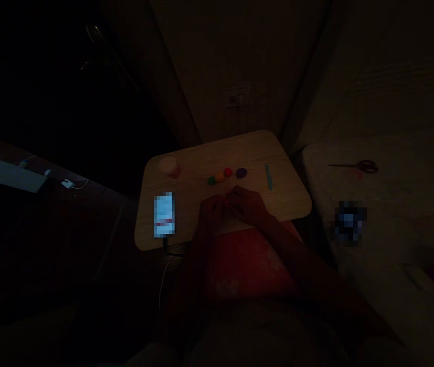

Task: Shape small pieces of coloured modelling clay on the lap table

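Observation:
Both my hands meet over the front part of a small wooden table, in very dim light. My left hand (211,210) has its fingers curled in toward the right one. My right hand (246,204) is closed too, its fingertips touching or almost touching the left. Whatever sits between the fingers is too dark and small to make out. Just beyond them lies a row of coloured lumps that look like modelling clay: a green lump (212,180), an orange lump (220,177), a red lump (228,172) and a purple lump (241,173). A flat turquoise tool (269,177) rests farther right.
On the left of the table (190,229) stand a lidded tub (168,166) and a lit, blurred phone (164,215) with a cable. To the right, scissors (362,165) lie on a pale surface beside a pixelated object (349,223). A wall socket (237,97) is behind.

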Demonstrator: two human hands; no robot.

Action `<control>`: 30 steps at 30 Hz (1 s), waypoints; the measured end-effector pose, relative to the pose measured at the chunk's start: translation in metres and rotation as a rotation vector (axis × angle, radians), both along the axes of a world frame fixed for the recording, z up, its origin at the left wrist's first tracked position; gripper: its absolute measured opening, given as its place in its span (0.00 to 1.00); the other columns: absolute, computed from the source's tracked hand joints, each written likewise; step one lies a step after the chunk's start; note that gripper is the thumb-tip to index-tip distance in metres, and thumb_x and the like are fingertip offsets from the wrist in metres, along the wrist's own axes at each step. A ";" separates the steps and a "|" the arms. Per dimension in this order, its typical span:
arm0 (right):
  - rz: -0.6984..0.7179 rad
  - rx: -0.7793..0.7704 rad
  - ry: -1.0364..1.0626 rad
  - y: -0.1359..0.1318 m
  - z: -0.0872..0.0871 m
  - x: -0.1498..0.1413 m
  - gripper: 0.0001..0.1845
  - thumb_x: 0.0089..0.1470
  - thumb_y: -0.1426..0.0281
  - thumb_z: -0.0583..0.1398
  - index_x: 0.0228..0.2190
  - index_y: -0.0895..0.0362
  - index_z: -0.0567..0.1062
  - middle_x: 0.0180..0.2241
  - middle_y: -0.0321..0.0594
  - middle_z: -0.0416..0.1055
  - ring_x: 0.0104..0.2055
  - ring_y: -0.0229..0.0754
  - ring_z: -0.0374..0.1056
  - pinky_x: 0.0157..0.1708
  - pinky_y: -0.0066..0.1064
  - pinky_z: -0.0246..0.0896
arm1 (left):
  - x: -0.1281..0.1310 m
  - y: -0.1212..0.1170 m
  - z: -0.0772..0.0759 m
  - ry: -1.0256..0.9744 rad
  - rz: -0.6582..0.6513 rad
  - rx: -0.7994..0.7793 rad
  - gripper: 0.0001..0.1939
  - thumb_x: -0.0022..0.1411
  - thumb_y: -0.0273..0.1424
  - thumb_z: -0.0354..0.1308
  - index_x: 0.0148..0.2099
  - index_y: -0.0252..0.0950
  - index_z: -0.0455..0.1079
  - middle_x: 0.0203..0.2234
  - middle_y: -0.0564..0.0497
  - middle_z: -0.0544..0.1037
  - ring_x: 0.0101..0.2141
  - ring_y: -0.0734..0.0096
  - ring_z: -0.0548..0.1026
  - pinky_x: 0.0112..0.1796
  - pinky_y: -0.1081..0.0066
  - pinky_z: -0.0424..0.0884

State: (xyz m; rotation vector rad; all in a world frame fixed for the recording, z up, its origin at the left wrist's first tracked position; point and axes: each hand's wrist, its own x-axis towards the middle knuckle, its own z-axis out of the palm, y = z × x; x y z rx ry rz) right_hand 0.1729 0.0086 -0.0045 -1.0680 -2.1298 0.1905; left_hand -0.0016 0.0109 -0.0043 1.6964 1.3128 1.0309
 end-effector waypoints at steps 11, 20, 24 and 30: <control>0.026 0.037 0.014 0.003 -0.008 0.001 0.13 0.66 0.67 0.56 0.41 0.54 0.81 0.42 0.45 0.77 0.41 0.42 0.74 0.40 0.31 0.67 | 0.000 0.001 -0.001 0.044 0.014 0.015 0.22 0.68 0.39 0.51 0.23 0.35 0.65 0.19 0.54 0.68 0.23 0.73 0.63 0.27 0.71 0.59; -0.006 0.027 0.048 0.003 -0.011 0.004 0.12 0.65 0.70 0.57 0.41 0.55 0.82 0.45 0.45 0.79 0.43 0.43 0.76 0.40 0.31 0.69 | 0.001 -0.001 0.000 0.005 0.015 0.017 0.19 0.68 0.40 0.53 0.27 0.35 0.66 0.22 0.55 0.68 0.26 0.73 0.64 0.28 0.72 0.60; -0.016 0.044 0.034 0.005 -0.015 0.003 0.11 0.65 0.67 0.59 0.40 0.54 0.82 0.45 0.43 0.80 0.44 0.43 0.77 0.42 0.31 0.70 | 0.000 -0.001 0.000 0.018 0.006 0.045 0.17 0.68 0.38 0.54 0.28 0.35 0.66 0.22 0.55 0.68 0.26 0.73 0.64 0.29 0.73 0.60; -0.010 0.024 0.028 0.006 -0.017 0.004 0.09 0.64 0.67 0.60 0.39 0.54 0.82 0.46 0.43 0.81 0.45 0.42 0.77 0.42 0.31 0.71 | 0.000 -0.001 0.004 0.038 -0.048 0.040 0.15 0.66 0.37 0.57 0.28 0.35 0.68 0.22 0.55 0.69 0.26 0.74 0.65 0.30 0.73 0.60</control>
